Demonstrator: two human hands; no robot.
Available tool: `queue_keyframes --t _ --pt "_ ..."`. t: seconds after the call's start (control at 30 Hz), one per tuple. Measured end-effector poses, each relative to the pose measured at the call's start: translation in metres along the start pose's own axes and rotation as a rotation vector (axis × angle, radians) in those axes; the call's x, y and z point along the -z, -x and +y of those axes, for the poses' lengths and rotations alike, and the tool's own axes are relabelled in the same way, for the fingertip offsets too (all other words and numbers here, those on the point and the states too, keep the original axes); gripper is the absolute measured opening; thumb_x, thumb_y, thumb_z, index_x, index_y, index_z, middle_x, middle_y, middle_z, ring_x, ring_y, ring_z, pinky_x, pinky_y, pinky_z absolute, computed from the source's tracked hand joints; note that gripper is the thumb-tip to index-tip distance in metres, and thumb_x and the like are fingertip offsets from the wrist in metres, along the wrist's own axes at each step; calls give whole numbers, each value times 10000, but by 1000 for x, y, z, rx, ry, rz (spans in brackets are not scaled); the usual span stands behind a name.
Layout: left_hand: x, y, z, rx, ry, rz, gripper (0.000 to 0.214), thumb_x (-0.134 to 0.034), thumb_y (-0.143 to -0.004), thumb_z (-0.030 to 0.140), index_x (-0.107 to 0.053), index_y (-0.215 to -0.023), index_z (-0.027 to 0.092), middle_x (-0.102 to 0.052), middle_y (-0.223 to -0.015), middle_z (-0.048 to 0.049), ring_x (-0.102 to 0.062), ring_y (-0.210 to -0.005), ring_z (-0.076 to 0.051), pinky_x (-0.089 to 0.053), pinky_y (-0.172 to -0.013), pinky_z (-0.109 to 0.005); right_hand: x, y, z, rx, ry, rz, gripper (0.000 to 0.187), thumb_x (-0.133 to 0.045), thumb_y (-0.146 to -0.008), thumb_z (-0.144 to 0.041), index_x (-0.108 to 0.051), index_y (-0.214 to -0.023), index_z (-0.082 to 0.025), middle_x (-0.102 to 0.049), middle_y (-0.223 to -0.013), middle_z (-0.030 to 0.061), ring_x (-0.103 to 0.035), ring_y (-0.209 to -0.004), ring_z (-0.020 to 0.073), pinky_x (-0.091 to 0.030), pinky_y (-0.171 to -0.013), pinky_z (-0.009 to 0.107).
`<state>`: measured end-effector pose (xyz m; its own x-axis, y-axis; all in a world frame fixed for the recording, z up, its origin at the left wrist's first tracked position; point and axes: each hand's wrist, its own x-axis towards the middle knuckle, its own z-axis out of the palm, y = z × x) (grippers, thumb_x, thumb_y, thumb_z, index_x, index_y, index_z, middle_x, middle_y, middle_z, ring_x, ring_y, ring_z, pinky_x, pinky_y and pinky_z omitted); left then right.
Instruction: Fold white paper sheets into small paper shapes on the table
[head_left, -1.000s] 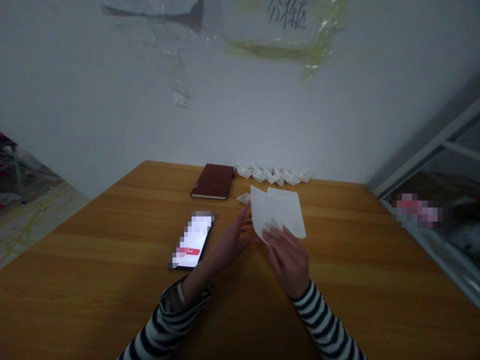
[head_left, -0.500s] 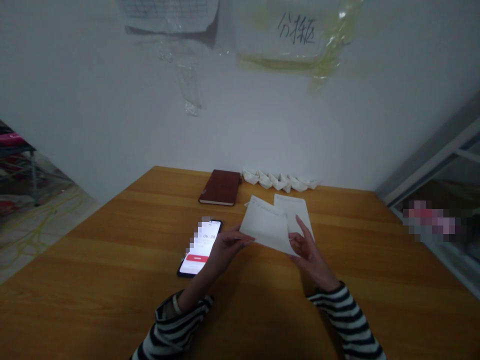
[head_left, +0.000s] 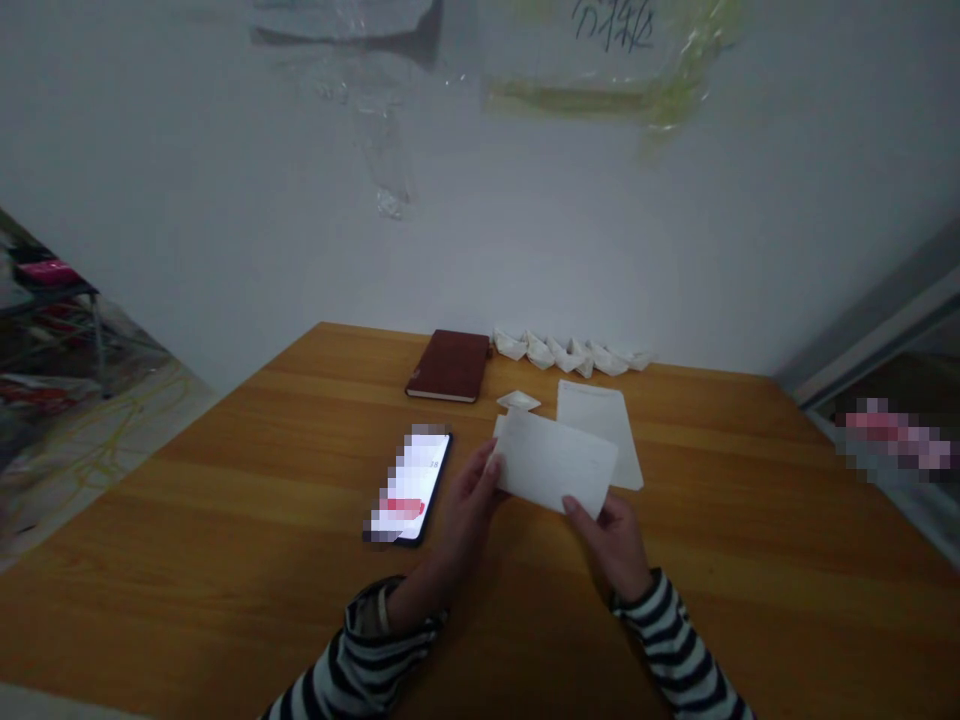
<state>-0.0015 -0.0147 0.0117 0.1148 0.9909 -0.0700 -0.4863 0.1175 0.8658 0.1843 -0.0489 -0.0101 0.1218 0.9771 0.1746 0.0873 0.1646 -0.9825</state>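
A white sheet of paper [head_left: 556,462] is held up over the table between my two hands. My left hand [head_left: 474,490] pinches its left edge, thumb in front. On the lower right corner, my right hand [head_left: 611,535] grips it with the thumb on the near face and the fingers behind. Just beyond the sheet lies a small folded paper boat [head_left: 519,401], its near side partly covered. Another white paper [head_left: 600,410] lies flat behind and to the right, partly hidden by the held sheet.
A phone with a lit screen [head_left: 411,490] lies left of my left hand. Farther back is a dark red notebook [head_left: 450,365]. Several folded paper boats [head_left: 570,354] stand in a row along the wall. The wooden table [head_left: 262,500] meets the white wall behind.
The held sheet has turned and now looks wider and shorter. My right thumb has come onto its near face. The small boat behind it shows more, and the view has tilted down slightly.
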Motion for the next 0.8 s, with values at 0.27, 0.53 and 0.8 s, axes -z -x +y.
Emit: queue_keyframes --t 0.27,0.53,0.8 --pt "-6 1 4 106 140 36 656 -759 -765 316 -490 -1350 194 -615 -1313 -133 -622 -1126 -292 -511 -923 -384 -10 5 11 -133 -102 -7 333 -754 -751 -426 -745 -946 -157 -775 -919 92 -709 -790 247 -607 -722 400" --pt "-7 10 -13 91 30 -94 504 -690 -843 332 -558 -1316 222 -657 -1272 -83 -563 -1228 -264 -422 -1050 -379 -5 -2 4 -169 -114 225 334 -715 -795 -448 -755 -928 -145 -773 -948 90 -696 -851 229 -576 -804 376" --pt "-2 6 -9 185 -10 -6 506 -663 -840 470 -612 -1249 176 -714 -1131 -97 -661 -998 -258 -506 -799 -318 -8 5 1 -43 13 163 236 -721 -782 -389 -749 -822 -158 -750 -758 48 -665 -664 184 -571 -623 299"
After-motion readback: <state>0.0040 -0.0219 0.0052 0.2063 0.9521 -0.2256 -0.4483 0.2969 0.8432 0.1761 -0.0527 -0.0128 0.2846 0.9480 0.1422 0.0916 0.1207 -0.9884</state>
